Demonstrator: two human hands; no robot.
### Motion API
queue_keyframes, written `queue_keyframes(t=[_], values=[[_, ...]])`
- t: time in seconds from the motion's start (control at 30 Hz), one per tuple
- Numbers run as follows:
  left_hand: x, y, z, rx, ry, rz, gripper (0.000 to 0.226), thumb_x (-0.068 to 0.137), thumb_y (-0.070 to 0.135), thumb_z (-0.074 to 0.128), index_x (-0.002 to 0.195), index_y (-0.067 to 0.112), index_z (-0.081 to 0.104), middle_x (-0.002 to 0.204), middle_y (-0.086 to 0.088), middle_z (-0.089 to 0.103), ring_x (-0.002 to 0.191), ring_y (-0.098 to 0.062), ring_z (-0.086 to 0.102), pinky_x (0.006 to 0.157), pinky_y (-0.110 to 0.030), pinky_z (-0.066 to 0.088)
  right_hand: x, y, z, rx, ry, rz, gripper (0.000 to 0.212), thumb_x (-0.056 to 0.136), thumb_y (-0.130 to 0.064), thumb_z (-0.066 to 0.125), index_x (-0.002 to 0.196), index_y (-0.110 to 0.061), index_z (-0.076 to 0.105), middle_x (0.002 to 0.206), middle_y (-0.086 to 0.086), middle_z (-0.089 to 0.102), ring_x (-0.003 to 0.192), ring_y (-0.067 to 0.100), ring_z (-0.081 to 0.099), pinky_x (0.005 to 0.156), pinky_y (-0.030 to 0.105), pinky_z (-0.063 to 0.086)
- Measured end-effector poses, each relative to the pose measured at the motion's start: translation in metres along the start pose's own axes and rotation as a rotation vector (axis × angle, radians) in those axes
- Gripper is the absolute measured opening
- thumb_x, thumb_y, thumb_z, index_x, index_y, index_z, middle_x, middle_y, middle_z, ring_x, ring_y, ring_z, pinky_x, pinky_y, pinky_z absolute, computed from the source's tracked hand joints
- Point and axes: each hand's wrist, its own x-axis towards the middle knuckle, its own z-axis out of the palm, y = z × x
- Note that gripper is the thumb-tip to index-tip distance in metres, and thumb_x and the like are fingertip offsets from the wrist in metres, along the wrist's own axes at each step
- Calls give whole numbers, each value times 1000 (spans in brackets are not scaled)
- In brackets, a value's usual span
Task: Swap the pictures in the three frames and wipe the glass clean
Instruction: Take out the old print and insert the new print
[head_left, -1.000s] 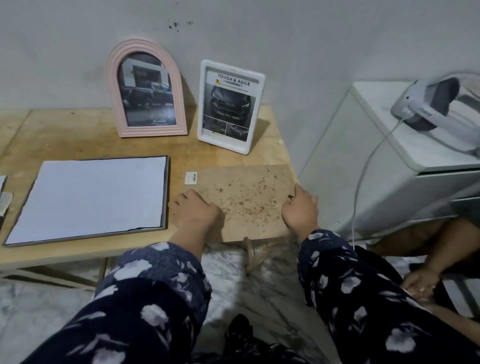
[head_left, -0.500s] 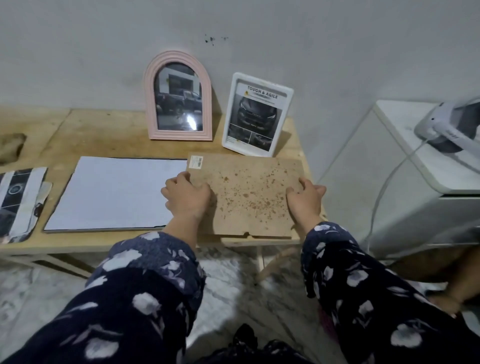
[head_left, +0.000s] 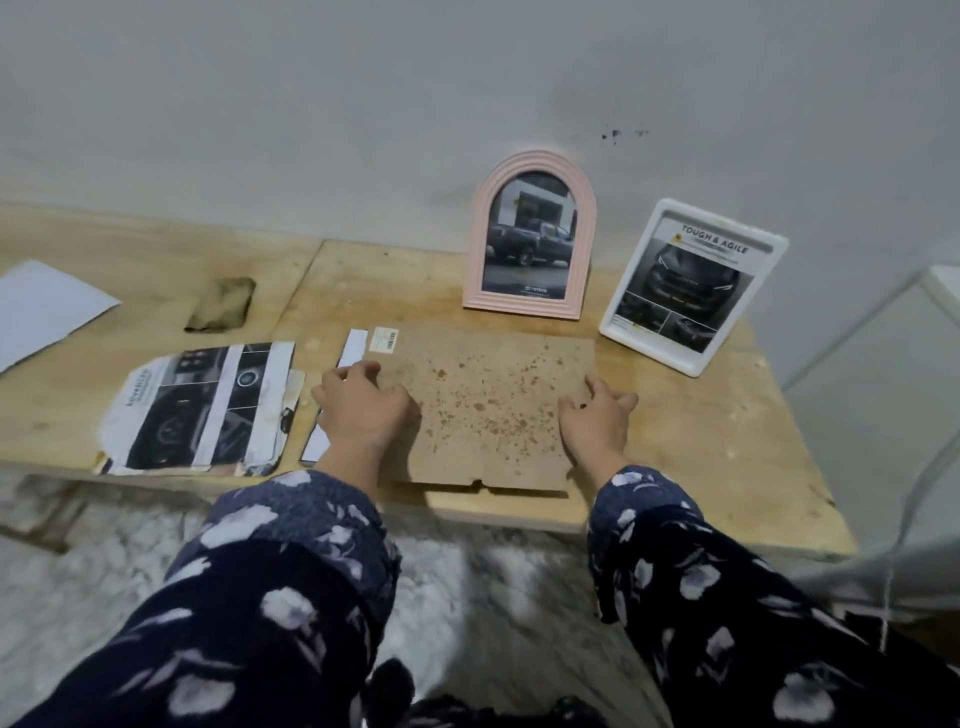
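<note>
A brown speckled backing board (head_left: 483, 410) lies flat on the wooden table, covering most of the third frame, whose white inside (head_left: 350, 349) shows only as a strip at its left. My left hand (head_left: 361, 405) grips the board's left edge and my right hand (head_left: 592, 410) grips its right edge. A pink arched frame (head_left: 532, 236) with a truck picture stands against the wall. Beside it on the right leans a white rectangular frame (head_left: 693, 286) holding a car picture. Loose car pictures (head_left: 202, 408) lie in a pile to the left.
The wooden table (head_left: 701, 447) ends at its front edge just below the board. A brown cloth (head_left: 221, 304) lies at the back left, and a white sheet (head_left: 44, 306) at the far left. A white cabinet edge (head_left: 940, 280) and a cable (head_left: 919, 499) are at the right.
The backing board has slid left with both hands on it and now lies over the flat frame. The view swung left, bringing the loose pictures, cloth and white sheet into sight.
</note>
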Motion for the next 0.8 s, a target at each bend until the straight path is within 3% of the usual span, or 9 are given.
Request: queue_keyframes(t=[0.23,0.47,0.8], values=[[46,-30,-21,-36,-86,54,43,85,25,57,127,19,57,132,-11,42,128,-31,31,103,-41,34,-6,-27,48,-68,19,4,60,90,-37,59,144,-20,39,135,8,26,118,31,46,100,35,39],[70,-45,-18,-74,-229,51,47,78,26,59,124,15,60,130,-11,52,121,-31,48,105,-42,42,1,-32,62,-133,22,36,62,90,-38,60,144,-17,38,136,10,25,119,32,45,105,38,37],[75,-51,-13,157,-177,136,46,88,34,57,130,16,50,137,-9,33,126,-31,31,97,-45,41,4,-33,69,-172,16,-2,65,88,-38,63,144,-17,38,134,9,25,118,32,45,103,38,37]])
